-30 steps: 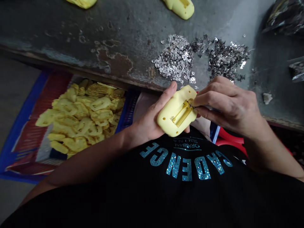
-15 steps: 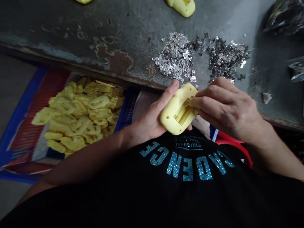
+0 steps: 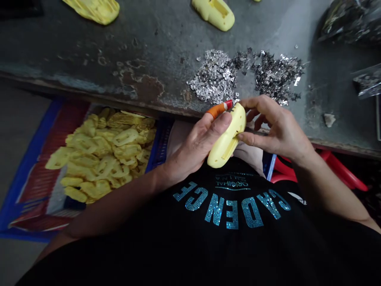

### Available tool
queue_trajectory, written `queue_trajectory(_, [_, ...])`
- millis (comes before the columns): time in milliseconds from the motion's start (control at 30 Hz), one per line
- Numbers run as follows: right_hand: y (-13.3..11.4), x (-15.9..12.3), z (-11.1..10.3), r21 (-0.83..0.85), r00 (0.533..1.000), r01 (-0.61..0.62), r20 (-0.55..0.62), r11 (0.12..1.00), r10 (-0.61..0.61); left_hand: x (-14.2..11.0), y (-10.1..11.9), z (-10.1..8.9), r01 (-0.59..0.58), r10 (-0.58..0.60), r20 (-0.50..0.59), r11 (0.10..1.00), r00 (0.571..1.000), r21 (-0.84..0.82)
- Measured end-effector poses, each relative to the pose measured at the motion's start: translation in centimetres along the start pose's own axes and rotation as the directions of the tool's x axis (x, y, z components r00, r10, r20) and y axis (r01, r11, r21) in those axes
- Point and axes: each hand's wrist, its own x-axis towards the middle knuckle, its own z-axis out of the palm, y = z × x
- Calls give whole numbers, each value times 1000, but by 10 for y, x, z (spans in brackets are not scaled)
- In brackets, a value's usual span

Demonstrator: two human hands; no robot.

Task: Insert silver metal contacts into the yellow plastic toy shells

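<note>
Yellow molded piece, light and seemingly pliant, best taken along its rounded sides, clasped in the left hand just short of the table edge; right hand touches it, firmness of hold unclear.

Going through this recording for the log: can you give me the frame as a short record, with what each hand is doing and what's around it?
left hand: grips a yellow moulded plastic piece
right hand: fingertips rest against the same piece
at left fingers: small orange-and-red object, kind unclear
work surface: rust-patched metal bench top
on bench: silver metal pieces, a darker metal heap, other yellow moulded pieces
below bench: heaped yellow plastic parts in a blue crate
</note>
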Motion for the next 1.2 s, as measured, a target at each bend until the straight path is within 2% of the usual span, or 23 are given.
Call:
queue_trajectory(100, [-1, -5, 12, -29, 994, 18, -110, 999, -21, -10, 2, -3, -42, 40, 38, 997, 998, 60])
queue_trajectory(200, [-2, -18, 26, -55, 954, 10, -300, 998, -26, -22, 4, -9, -74, 66, 53, 983, 996, 170])
queue_trajectory(267, [-2, -29, 33, -115, 928, -40, -371, 993, -6, -28, 5, -13, -106, 93, 60, 955, 994, 278])
queue_trajectory(367, [-1, -41, 41, -195, 905, -58, -423, 979, -31, -28, 4, -14, -149, 130, 75, 908, 989, 392])
queue_trajectory(500, [1, -46, 41, -219, 854, -6, -509, 976, -109, -19, 2, -13, -264, 218, 153, 864, 964, 429])
queue_trajectory(667, [-1, -46, 39, -267, 847, -59, -524, 962, -94, -11, 2, -18, -421, 334, 258, 762, 907, 492])
queue_trajectory(767, [-3, -44, 43, -275, 840, -79, -536, 958, -85, -9, -1, -23, -463, 375, 272, 744, 886, 482])
queue_trajectory(833, [-6, -42, 45, -257, 839, -83, -540, 963, -72, -7, -4, -27, -417, 340, 249, 809, 907, 414])
queue_trajectory(867, [-8, -41, 45, -238, 843, -81, -535, 968, -61, -6, -5, -30, -351, 287, 223, 869, 932, 350])
queue_trajectory(933, [-9, -38, 43, -178, 878, -67, -479, 982, -27, -5, -4, -38, -125, 92, 184, 977, 979, 176])
queue_trajectory(1000, [-6, -35, 37, -67, 932, -45, -363, 997, 18, -4, -3, -51, 131, -133, 221, 991, 966, 21])
queue_trajectory(1067, [3, -30, 28, -19, 963, -49, -267, 999, 42, -5, -2, -65, 272, -248, 285, 961, 926, -48])
queue_trajectory(1133, [17, -23, 20, -165, 966, -84, -257, 983, 39, -8, -1, -77, 260, -222, 282, 960, 934, -107])
queue_trajectory(1200, [31, -15, 17, -418, 969, -116, -248, 901, 10, -9, -1, -84, 171, -134, 215, 972, 967, -162])
